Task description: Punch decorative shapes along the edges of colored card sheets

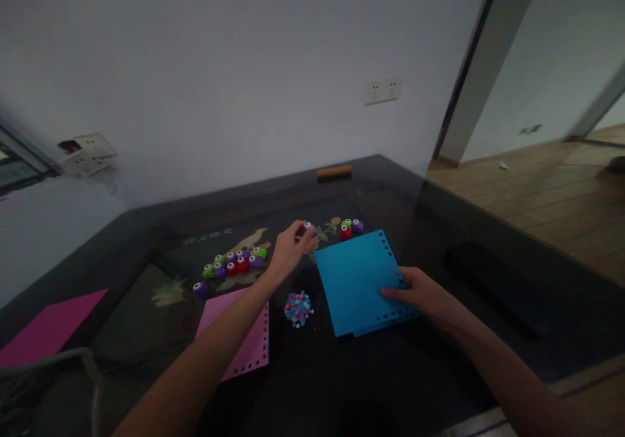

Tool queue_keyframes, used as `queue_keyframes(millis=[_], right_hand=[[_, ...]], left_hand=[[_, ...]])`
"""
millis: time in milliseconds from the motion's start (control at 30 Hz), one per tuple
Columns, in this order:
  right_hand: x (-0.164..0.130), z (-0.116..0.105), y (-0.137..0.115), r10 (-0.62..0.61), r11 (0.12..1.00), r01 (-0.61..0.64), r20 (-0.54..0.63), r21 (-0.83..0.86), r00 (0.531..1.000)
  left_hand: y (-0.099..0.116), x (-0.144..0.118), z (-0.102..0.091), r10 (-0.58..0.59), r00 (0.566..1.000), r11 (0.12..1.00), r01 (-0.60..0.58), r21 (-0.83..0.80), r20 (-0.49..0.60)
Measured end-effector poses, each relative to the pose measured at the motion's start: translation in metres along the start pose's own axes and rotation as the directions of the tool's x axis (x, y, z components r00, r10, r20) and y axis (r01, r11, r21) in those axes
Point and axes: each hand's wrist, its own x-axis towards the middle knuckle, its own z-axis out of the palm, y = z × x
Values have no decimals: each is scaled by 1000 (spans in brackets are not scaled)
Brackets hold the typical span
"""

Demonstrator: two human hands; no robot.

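My left hand is closed around a small purple craft punch with a white eye-like top, held over the far side of the dark table. My right hand pinches the right edge of blue paper sheets, thumb on top. Round holes run along the sheets' edges, and a second sheet shows underneath. Between my arms lies a small pile of pink, blue and white confetti. A pink sheet with punched edges is partly hidden by my left forearm.
Several green, purple and red punches stand at left, with one purple punch apart. A small group stands behind the blue paper. A magenta sheet, an orange-brown bar and a dark long object lie on the table.
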Motion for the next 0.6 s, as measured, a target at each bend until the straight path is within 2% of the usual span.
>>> queue_keyframes(millis=[167, 333, 500, 600], right_hand=[[-4, -1, -2, 0, 998, 5, 66, -64, 998], [-7, 0, -6, -31, 995, 38, 74, -92, 997], [-9, 0, -8, -31, 999, 36, 131, -34, 991], [-9, 0, -7, -37, 999, 40, 115, -23, 993]], left_hand=[[-22, 46, 41, -28, 1000, 986, 28, 163, -1], [-30, 60, 74, -95, 995, 959, 85, 271, 23], [-26, 62, 85, -133, 991, 933, 120, 339, 16], [-20, 59, 86, -125, 992, 931, 112, 347, 15]])
